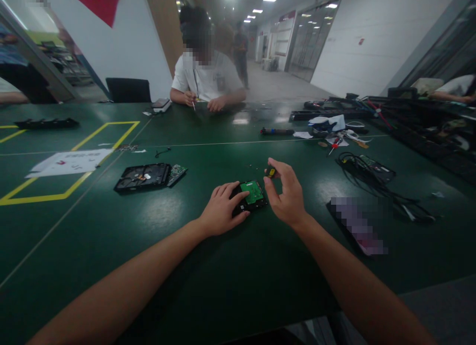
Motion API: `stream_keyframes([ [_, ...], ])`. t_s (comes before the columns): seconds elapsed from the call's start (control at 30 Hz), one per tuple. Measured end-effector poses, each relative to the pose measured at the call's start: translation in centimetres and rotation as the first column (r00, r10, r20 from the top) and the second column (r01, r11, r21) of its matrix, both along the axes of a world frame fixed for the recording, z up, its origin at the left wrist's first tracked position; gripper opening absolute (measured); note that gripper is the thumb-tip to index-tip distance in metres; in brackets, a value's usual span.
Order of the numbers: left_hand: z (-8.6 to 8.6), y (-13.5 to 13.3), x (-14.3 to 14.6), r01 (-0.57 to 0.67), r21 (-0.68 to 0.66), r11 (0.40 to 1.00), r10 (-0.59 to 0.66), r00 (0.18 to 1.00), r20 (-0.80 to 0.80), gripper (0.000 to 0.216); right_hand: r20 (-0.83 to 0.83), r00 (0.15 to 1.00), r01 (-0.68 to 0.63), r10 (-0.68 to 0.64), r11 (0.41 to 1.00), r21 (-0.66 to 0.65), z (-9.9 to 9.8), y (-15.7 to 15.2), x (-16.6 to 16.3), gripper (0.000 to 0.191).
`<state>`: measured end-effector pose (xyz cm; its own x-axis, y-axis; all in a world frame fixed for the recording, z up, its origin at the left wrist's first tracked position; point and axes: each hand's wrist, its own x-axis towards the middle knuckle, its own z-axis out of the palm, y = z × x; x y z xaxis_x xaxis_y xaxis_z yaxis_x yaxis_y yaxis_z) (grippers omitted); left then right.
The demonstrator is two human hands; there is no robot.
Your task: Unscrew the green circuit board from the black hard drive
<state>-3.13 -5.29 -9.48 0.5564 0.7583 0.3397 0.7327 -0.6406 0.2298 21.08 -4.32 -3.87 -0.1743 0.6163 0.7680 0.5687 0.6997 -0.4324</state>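
A hard drive [252, 194] lies on the green table with its green circuit board facing up. My left hand [225, 206] grips its left side, with the index finger across the board and the thumb along the near edge. Just right of the drive, my right hand [286, 194] is raised, pinching a short black-and-yellow tool handle [271, 172] between thumb and fingers. Whether a shaft extends from that handle cannot be seen. A few tiny bits, perhaps screws [256, 168], lie beyond the drive.
To the left are an opened hard drive [143, 177] and a loose circuit board [176, 175]. A phone [355, 226] and coiled black cables [366, 179] lie right. Farther back are a dark cylindrical tool [277, 131], papers [70, 162] and a seated person [211, 80] handling a thin tool.
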Motion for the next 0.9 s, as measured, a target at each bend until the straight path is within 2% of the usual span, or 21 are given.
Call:
stream_keyframes([
  [0.17, 0.1, 0.0, 0.0, -0.001, -0.002, 1.000, 0.001, 1.000, 0.005, 0.060, 0.005, 0.999, 0.035, -0.035, 0.999, 0.036, 0.4, -0.2, 0.0, 0.051],
  [0.43, 0.1, 0.0, 0.0, 0.000, -0.019, 1.000, 0.000, 1.000, 0.013, 0.060, -0.017, 1.000, 0.012, -0.014, 0.998, -0.065, -0.5, 0.1, 0.2, 0.064],
  [0.77, 0.0, 0.0, 0.1, -0.006, -0.013, 1.000, 0.006, 1.000, 0.001, 0.060, -0.032, 0.999, 0.021, -0.022, 1.000, -0.019, -0.5, 0.1, 0.1, 0.059],
  [0.9, 0.1, 0.0, 0.0, -0.007, -0.024, 1.000, 0.007, 1.000, 0.006, 0.061, -0.060, 0.998, 0.035, -0.032, 0.998, 0.043, 0.0, -0.2, 0.0, 0.059],
])
